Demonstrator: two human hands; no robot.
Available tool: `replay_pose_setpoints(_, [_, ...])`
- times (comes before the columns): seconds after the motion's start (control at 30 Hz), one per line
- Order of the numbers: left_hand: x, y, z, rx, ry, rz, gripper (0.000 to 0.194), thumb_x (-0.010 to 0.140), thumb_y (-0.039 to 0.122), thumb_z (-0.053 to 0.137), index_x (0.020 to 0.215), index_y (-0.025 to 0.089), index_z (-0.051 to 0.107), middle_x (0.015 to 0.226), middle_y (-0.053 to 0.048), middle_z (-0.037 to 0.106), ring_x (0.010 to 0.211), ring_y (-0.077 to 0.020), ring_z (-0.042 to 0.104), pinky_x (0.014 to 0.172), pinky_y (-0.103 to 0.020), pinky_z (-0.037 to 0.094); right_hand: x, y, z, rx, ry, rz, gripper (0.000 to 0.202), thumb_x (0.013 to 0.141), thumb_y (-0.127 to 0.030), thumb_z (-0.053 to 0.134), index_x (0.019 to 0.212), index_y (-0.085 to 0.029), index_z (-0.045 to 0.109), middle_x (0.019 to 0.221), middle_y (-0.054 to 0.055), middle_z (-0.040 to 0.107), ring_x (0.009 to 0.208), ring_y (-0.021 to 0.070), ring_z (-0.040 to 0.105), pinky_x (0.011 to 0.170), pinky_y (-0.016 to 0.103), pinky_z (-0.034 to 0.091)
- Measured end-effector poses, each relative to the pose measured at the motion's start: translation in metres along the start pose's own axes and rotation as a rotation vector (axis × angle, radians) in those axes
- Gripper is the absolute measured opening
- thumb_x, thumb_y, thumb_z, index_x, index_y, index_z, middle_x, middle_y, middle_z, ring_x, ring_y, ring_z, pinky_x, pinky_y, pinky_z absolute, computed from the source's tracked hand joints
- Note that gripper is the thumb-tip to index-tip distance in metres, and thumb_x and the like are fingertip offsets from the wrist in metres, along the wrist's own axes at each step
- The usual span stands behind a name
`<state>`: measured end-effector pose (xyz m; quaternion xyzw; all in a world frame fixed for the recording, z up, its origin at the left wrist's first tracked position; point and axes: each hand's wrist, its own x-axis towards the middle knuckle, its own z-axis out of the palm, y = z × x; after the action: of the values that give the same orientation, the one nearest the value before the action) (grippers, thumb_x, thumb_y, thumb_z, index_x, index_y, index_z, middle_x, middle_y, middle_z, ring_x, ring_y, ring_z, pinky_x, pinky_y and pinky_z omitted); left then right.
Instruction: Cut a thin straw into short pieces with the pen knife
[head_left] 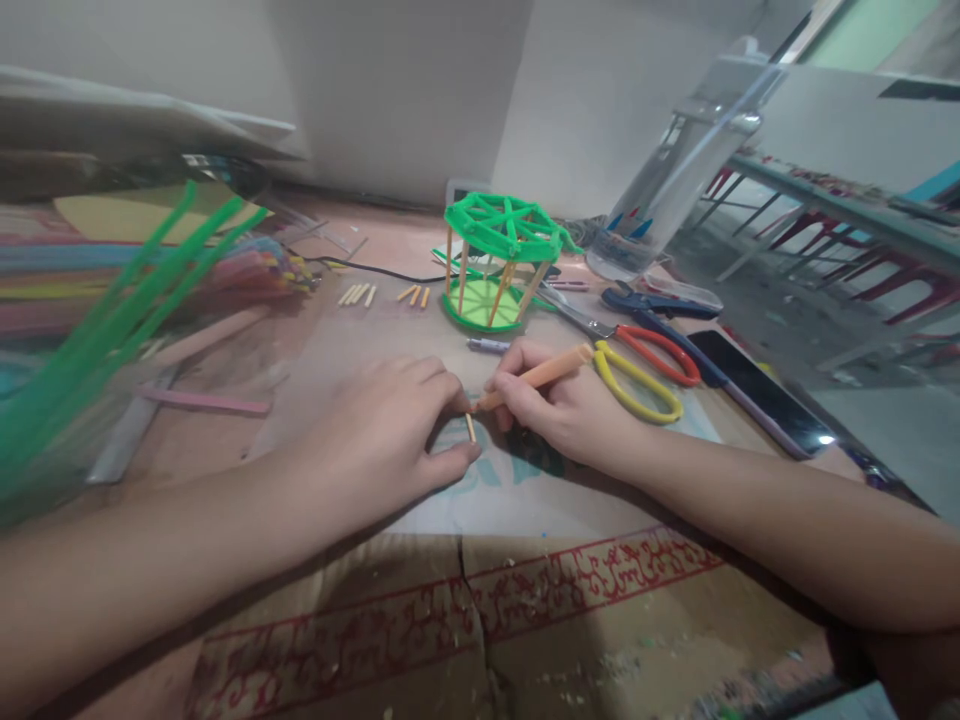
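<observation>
i have the left hand (pixel 390 410) holding a small stick (pixel 471 427) between thumb and forefinger, over the sheet, while the right hand (pixel 570 410) is closed around an orange marker (pixel 551 368), its tip at the stick's far end; i can't tell whether it touches. nearest me, a red scrollwork band (pixel 577 578) crosses the brown work surface (pixel 390 570). beyond it, a pale translucent sheet (pixel 424 515) lies under both hands. to my left, green strips (pixel 150 310) blur out; to my right lie a phone (pixel 761 390) and scissors (pixel 596 328) with one red and one yellow loop. past the fingers i see a purple pen (pixel 489 346), then short pale sticks (pixel 357 294) and orange sticks (pixel 413 296) left of a green-topped model (pixel 514 238) standing upright on its round base. behind, a clear bottle (pixel 649 190) stands near the wall (pixel 397 100).
</observation>
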<state>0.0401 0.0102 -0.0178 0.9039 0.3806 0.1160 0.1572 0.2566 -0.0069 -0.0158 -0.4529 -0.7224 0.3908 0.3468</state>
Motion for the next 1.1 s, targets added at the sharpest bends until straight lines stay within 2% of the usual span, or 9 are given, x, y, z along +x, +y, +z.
replay_pose_setpoints(0.3, [0.001, 0.002, -0.002, 0.001, 0.007, 0.005, 0.017, 0.088, 0.037, 0.071, 0.090, 0.022, 0.064, 0.096, -0.008, 0.070, 0.097, -0.0301, 0.065, 0.085, -0.045, 0.049, 0.000, -0.006, -0.002, 0.039, -0.083, 0.030, 0.022, 0.097, -0.031, 0.063, 0.080, -0.023, 0.051, 0.062, -0.003, 0.064, 0.058, 0.0131, 0.063, 0.055, 0.025, 0.046])
replay_pose_setpoints(0.6, [0.002, 0.001, -0.002, -0.027, 0.007, -0.021, 0.018, 0.085, 0.035, 0.073, 0.095, 0.021, 0.069, 0.094, -0.007, 0.071, 0.094, -0.0308, 0.066, 0.084, -0.044, 0.048, 0.002, 0.000, 0.000, 0.025, -0.017, 0.009, 0.021, 0.099, -0.032, 0.064, 0.084, -0.022, 0.054, 0.063, -0.003, 0.067, 0.058, 0.0130, 0.063, 0.057, 0.025, 0.047])
replay_pose_setpoints(0.93, [0.001, -0.003, -0.004, -0.030, 0.018, 0.001, 0.019, 0.088, 0.041, 0.075, 0.092, 0.023, 0.069, 0.088, -0.005, 0.071, 0.086, -0.0269, 0.066, 0.075, -0.038, 0.048, 0.001, -0.005, -0.003, 0.128, -0.129, 0.086, 0.028, 0.096, -0.038, 0.068, 0.080, -0.023, 0.050, 0.061, -0.004, 0.065, 0.060, 0.0138, 0.067, 0.056, 0.024, 0.052])
replay_pose_setpoints(1.03, [0.004, -0.008, -0.005, -0.098, -0.004, 0.029, 0.017, 0.095, 0.039, 0.065, 0.092, 0.023, 0.071, 0.091, -0.006, 0.073, 0.088, -0.0258, 0.067, 0.078, -0.038, 0.048, 0.001, -0.005, -0.003, 0.118, -0.126, 0.088, 0.027, 0.096, -0.036, 0.068, 0.080, -0.023, 0.051, 0.061, -0.003, 0.065, 0.060, 0.0137, 0.067, 0.056, 0.024, 0.051])
replay_pose_setpoints(1.1, [0.007, -0.011, -0.005, -0.156, -0.014, 0.027, 0.025, 0.100, 0.037, 0.054, 0.089, 0.022, 0.071, 0.089, -0.005, 0.074, 0.086, -0.0240, 0.067, 0.079, -0.037, 0.047, 0.001, -0.005, -0.002, 0.112, -0.122, 0.087, 0.025, 0.096, -0.035, 0.067, 0.080, -0.023, 0.051, 0.061, -0.003, 0.065, 0.060, 0.0134, 0.066, 0.056, 0.024, 0.051])
